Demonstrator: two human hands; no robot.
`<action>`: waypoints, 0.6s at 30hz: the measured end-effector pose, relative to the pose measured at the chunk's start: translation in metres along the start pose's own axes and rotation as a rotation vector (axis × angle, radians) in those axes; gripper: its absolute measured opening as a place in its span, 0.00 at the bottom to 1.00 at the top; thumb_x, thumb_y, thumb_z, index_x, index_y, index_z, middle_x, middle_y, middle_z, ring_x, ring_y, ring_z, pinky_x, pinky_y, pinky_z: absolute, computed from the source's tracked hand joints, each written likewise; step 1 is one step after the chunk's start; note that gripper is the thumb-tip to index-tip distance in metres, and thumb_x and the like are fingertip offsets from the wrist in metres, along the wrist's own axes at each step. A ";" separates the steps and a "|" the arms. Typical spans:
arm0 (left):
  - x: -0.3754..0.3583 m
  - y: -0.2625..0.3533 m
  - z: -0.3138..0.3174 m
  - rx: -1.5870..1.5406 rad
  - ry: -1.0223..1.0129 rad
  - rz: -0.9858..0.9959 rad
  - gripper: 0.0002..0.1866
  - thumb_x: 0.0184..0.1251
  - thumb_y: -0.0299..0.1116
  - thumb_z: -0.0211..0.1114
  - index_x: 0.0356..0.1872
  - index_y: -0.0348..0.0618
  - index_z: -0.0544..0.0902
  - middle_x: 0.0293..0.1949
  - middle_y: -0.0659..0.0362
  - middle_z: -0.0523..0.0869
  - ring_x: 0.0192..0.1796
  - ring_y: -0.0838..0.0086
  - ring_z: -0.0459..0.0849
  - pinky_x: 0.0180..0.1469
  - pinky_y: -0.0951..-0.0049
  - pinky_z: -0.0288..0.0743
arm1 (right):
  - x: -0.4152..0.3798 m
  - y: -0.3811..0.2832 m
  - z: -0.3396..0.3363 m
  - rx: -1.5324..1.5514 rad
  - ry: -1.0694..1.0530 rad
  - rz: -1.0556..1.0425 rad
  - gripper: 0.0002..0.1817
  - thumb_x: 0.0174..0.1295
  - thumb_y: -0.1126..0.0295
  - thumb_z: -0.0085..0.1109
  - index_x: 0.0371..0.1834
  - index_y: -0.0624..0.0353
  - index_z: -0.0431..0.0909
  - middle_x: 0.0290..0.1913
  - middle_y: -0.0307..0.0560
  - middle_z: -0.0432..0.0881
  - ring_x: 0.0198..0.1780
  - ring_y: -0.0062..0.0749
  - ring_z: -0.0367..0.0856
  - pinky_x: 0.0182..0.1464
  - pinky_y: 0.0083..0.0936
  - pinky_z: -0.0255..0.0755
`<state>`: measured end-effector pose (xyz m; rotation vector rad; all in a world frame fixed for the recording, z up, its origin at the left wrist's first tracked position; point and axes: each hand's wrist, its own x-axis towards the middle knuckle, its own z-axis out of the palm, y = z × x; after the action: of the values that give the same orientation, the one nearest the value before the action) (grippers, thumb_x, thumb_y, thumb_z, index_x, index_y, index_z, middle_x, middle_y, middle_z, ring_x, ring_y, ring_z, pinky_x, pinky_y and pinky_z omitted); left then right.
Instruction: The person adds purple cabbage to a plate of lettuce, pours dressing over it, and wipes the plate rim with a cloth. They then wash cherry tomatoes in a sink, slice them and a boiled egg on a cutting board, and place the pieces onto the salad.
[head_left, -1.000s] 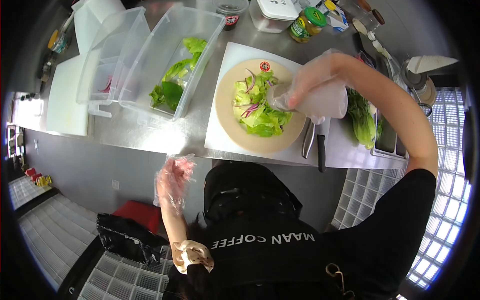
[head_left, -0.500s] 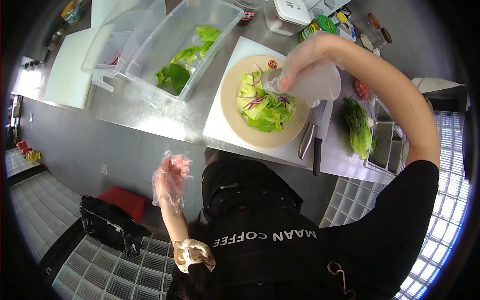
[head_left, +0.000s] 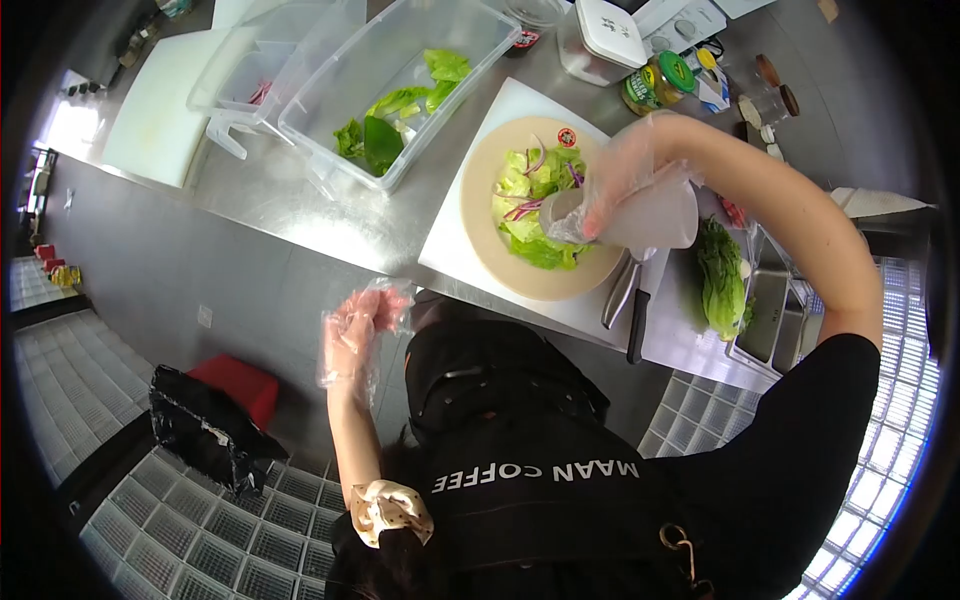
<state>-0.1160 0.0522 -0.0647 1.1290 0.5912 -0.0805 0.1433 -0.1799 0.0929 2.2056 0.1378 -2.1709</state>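
Observation:
My right hand, in a clear plastic glove, is closed around a translucent plastic bottle. The bottle lies tilted on its side above a beige plate. Its narrower end is over a salad of lettuce with purple strips; I cannot make out anything coming out. The plate rests on a white cutting board. Beyond the counter's front edge hovers my left hand, also gloved, its fingers loosely bent and apart, with nothing visible in them.
A clear tub with lettuce leaves stands left of the board. A knife and another metal-handled tool lie at the board's right. Farther right are a lettuce head and a sink. A green-lidded jar stands behind.
My right hand has brought the bottle nearer to me across the plate, over the salad's right part. My left hand has risen slightly toward the counter edge. The whole view has shifted a little.

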 end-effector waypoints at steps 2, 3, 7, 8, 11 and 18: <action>0.013 0.024 0.021 0.331 -0.061 0.068 0.16 0.67 0.37 0.57 0.40 0.31 0.82 0.35 0.56 0.87 0.32 0.78 0.80 0.37 0.79 0.73 | -0.005 0.010 0.003 -0.027 0.037 -0.001 0.32 0.47 0.48 0.70 0.48 0.61 0.78 0.39 0.46 0.82 0.36 0.32 0.82 0.39 0.29 0.76; 0.028 0.028 0.031 0.417 -0.163 0.163 0.13 0.67 0.35 0.58 0.41 0.34 0.84 0.34 0.60 0.87 0.33 0.79 0.81 0.39 0.76 0.74 | -0.008 0.016 0.004 -0.059 0.066 0.000 0.32 0.48 0.47 0.69 0.48 0.61 0.78 0.39 0.47 0.82 0.35 0.31 0.82 0.38 0.28 0.76; 0.100 0.049 0.112 0.821 -0.348 0.760 0.10 0.61 0.30 0.59 0.41 0.40 0.83 0.34 0.47 0.86 0.34 0.60 0.85 0.40 0.66 0.76 | -0.010 0.053 0.007 0.043 0.072 -0.043 0.31 0.49 0.45 0.68 0.45 0.61 0.80 0.37 0.47 0.82 0.34 0.30 0.81 0.37 0.27 0.76; 0.118 0.054 0.136 0.883 -0.356 0.783 0.09 0.60 0.29 0.59 0.40 0.39 0.83 0.33 0.45 0.84 0.34 0.57 0.84 0.40 0.65 0.77 | -0.012 0.059 0.009 0.096 0.040 -0.046 0.30 0.48 0.47 0.69 0.48 0.58 0.79 0.42 0.46 0.81 0.39 0.31 0.80 0.41 0.29 0.75; 0.187 0.045 0.183 1.073 -0.375 0.827 0.09 0.59 0.29 0.59 0.39 0.41 0.83 0.34 0.48 0.85 0.35 0.57 0.84 0.40 0.65 0.77 | -0.009 0.081 0.018 0.225 0.018 -0.077 0.30 0.47 0.49 0.70 0.50 0.55 0.78 0.45 0.46 0.81 0.43 0.33 0.80 0.43 0.31 0.74; 0.207 0.020 0.209 1.034 -0.768 0.867 0.08 0.59 0.27 0.60 0.36 0.42 0.85 0.34 0.53 0.86 0.36 0.62 0.85 0.41 0.69 0.76 | -0.010 0.103 0.028 0.328 0.140 -0.168 0.30 0.48 0.44 0.67 0.41 0.60 0.82 0.33 0.46 0.82 0.30 0.29 0.80 0.32 0.27 0.74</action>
<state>0.1506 -0.0727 -0.0869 2.1024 -0.7588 -0.0592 0.1245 -0.2854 0.0993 2.6116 -0.0336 -2.2626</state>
